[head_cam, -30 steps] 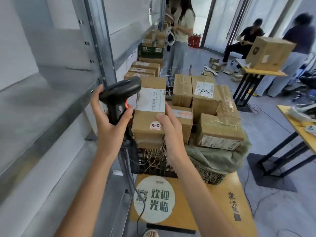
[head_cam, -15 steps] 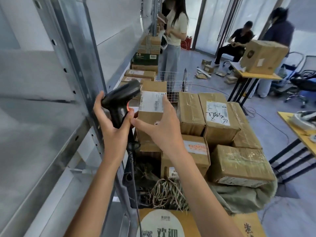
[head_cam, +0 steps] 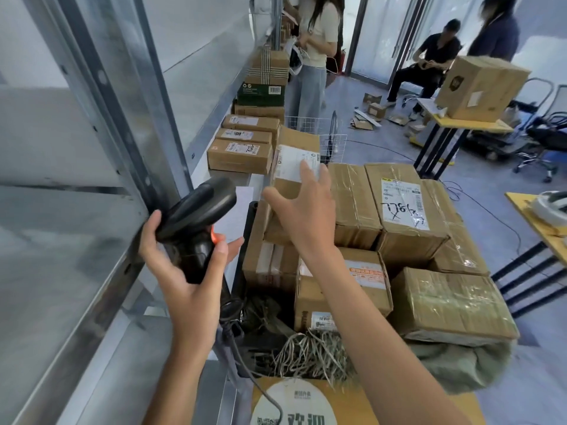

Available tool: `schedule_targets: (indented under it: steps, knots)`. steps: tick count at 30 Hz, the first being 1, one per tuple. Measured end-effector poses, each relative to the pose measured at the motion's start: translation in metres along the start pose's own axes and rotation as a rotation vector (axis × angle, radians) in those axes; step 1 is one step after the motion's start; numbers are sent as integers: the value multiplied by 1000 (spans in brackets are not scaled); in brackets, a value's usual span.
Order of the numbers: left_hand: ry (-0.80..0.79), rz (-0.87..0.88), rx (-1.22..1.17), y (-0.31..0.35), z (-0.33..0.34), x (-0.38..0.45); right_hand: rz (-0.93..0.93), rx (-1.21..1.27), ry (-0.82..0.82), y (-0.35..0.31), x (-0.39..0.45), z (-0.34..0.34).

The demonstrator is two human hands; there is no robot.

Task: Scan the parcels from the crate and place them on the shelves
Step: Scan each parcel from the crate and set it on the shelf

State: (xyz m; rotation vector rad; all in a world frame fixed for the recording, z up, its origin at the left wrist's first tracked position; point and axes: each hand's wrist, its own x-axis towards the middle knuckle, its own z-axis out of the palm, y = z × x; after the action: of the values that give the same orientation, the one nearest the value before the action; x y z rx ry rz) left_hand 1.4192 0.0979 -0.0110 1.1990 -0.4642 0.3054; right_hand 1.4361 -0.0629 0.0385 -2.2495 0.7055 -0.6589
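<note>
My left hand (head_cam: pixel 190 286) grips a black handheld scanner (head_cam: pixel 199 210) by its handle, beside the metal shelf upright (head_cam: pixel 122 102); a red light glows at its trigger. My right hand (head_cam: pixel 306 219) holds a brown parcel with a white label (head_cam: pixel 294 154), thumb on its left side and fingers over the top. The parcel hangs above the left end of the black crate (head_cam: pixel 250 219), close to the shelf (head_cam: pixel 233 176). Several taped brown parcels (head_cam: pixel 399 210) fill the crate. Three flat parcels (head_cam: pixel 239 156) lie in a row on the shelf beyond.
The crate stands on a yellow table (head_cam: pixel 368 406) with a grey-green sack (head_cam: pixel 460 366) and loose straw strips (head_cam: pixel 310 354). A wire basket (head_cam: pixel 325 130) is behind it. A person (head_cam: pixel 316 56) stands at the shelf farther on. At the right, a large box (head_cam: pixel 478 87) sits on another table.
My right hand has carried the labelled parcel up and away from the scanner, toward the shelf. The scanner has dropped lower and to the left. My view has tilted downward.
</note>
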Motion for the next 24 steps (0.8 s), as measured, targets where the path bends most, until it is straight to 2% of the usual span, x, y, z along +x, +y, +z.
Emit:
schedule_targets:
  steps: [5,11,15,18,21,24]
  knots:
    - [-5,-22,26,2,2,-3,-28,-191,12,12,18,8]
    - [1,-57,-10,-4,5,-7,16,-314,-58,32,19,15]
    - [-1,-63,-4,-3,7,-7,-59,-607,-42,30,23,19]
    - [-13,-80,-6,-4,8,-9,-87,-765,-107,30,27,18]
    - [-33,-39,42,-8,8,-11,-20,-765,-215,29,32,14]
    - [-28,-95,23,-12,5,-12,1,-797,-242,30,33,14]
